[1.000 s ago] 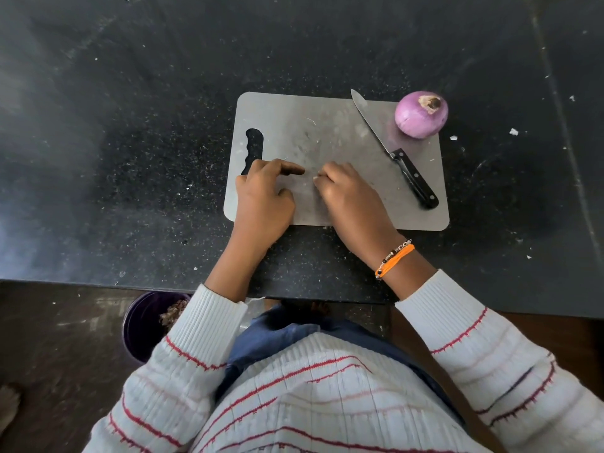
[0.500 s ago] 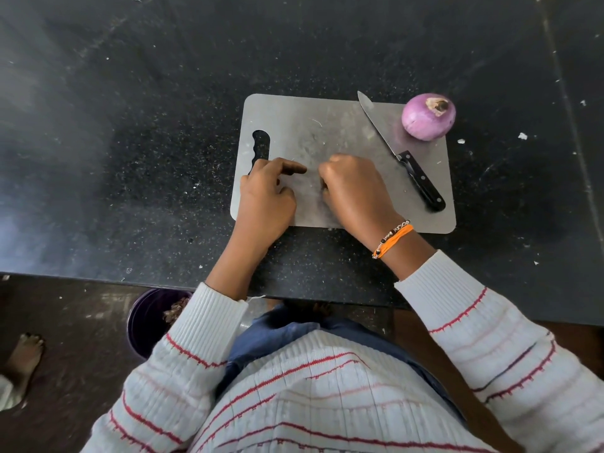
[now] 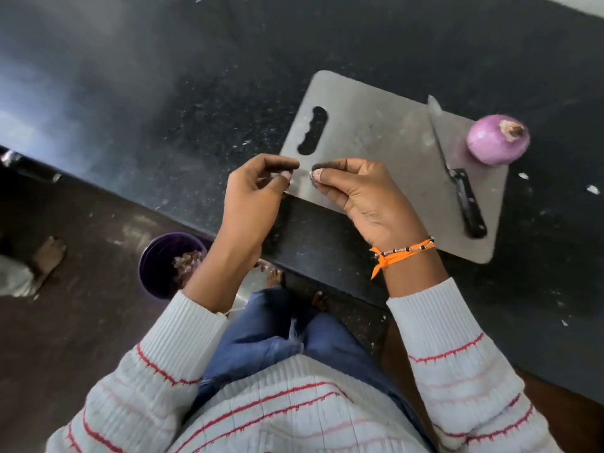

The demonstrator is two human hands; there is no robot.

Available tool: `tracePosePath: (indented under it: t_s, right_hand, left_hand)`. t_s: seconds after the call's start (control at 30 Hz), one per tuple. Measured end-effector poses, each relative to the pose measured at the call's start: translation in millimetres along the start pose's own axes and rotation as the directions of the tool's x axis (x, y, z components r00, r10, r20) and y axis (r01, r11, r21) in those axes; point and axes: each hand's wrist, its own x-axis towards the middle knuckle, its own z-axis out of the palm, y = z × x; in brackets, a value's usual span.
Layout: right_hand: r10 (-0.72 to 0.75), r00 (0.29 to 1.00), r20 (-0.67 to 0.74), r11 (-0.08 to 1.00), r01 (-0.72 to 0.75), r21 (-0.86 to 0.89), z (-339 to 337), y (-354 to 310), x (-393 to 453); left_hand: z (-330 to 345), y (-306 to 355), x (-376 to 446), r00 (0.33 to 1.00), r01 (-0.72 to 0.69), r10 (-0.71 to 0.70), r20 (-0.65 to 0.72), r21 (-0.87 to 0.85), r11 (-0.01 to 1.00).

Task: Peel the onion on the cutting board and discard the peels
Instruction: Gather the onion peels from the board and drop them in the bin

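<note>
Black speckled countertop [image 3: 196, 103] carries a grey cutting board [image 3: 369, 132] with the peeled onion [image 3: 496, 140] at its far corner; right hand [image 3: 362, 194] pinches what may be a peel scrap, left hand [image 3: 251, 197] loosely curled, empty.

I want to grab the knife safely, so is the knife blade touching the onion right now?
Apart. The head view shows a strip of bare cutting board between the knife and the onion; neither hand is near them.

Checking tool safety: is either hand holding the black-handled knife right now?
No, the black-handled knife lies on the grey cutting board, apart from both hands.
</note>
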Motion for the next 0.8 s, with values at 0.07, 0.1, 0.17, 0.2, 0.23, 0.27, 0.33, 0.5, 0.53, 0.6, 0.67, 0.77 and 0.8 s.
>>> tracePosePath:
  t_s: [0.07,0.1,0.17,0.2,0.23,0.27,0.33,0.5,0.53,0.6,0.67,0.77,0.8]
  right_hand:
    - [0.042,0.991,0.128,0.999,-0.043,0.009,27,8,-4]
    - [0.059,0.980,0.190,0.998,-0.060,0.001,43,12,-7]
    - [0.088,0.956,0.278,0.996,-0.088,-0.012,75,24,-13]
    - [0.094,0.946,0.310,0.996,-0.092,-0.021,91,31,-15]
    - [0.099,0.937,0.336,0.995,-0.091,-0.040,108,40,-18]
    - [0.106,0.929,0.354,0.994,-0.088,-0.066,125,50,-21]
    - [0.137,0.919,0.369,0.988,-0.102,-0.113,157,74,-26]
    - [0.224,0.901,0.372,0.967,-0.158,-0.200,233,142,-27]
    - [0.228,0.904,0.361,0.962,-0.151,-0.229,247,157,-24]
    - [0.234,0.916,0.325,0.942,-0.129,-0.311,271,189,-14]
    - [0.229,0.932,0.282,0.910,-0.103,-0.401,290,230,3]
    - [0.200,0.955,0.220,0.854,-0.060,-0.517,305,286,35]
    - [0.193,0.960,0.203,0.834,-0.052,-0.549,309,305,47]
  left_hand:
    - [-23,-6,-10,0.995,0.016,-0.023,-0.100,-0.070,0.997]
    - [-36,-10,-15,0.989,0.027,-0.043,-0.144,-0.115,0.993]
    - [-63,-17,-24,0.972,0.028,-0.062,-0.228,-0.149,0.988]
    - [-77,-21,-29,0.959,0.027,-0.066,-0.275,-0.144,0.989]
    - [-92,-27,-34,0.942,0.029,-0.077,-0.326,-0.148,0.989]
    - [-107,-34,-40,0.922,0.036,-0.094,-0.375,-0.158,0.987]
    - [-136,-51,-49,0.880,0.053,-0.138,-0.455,-0.194,0.980]
    - [-205,-106,-62,0.774,0.129,-0.262,-0.576,-0.261,0.957]
    - [-218,-120,-63,0.762,0.152,-0.281,-0.583,-0.261,0.953]
    - [-244,-151,-62,0.738,0.220,-0.329,-0.589,-0.252,0.942]
    - [-269,-189,-56,0.699,0.282,-0.390,-0.599,-0.270,0.921]
    - [-292,-238,-41,0.655,0.342,-0.465,-0.596,-0.315,0.885]
    - [-299,-256,-35,0.640,0.362,-0.485,-0.596,-0.322,0.875]
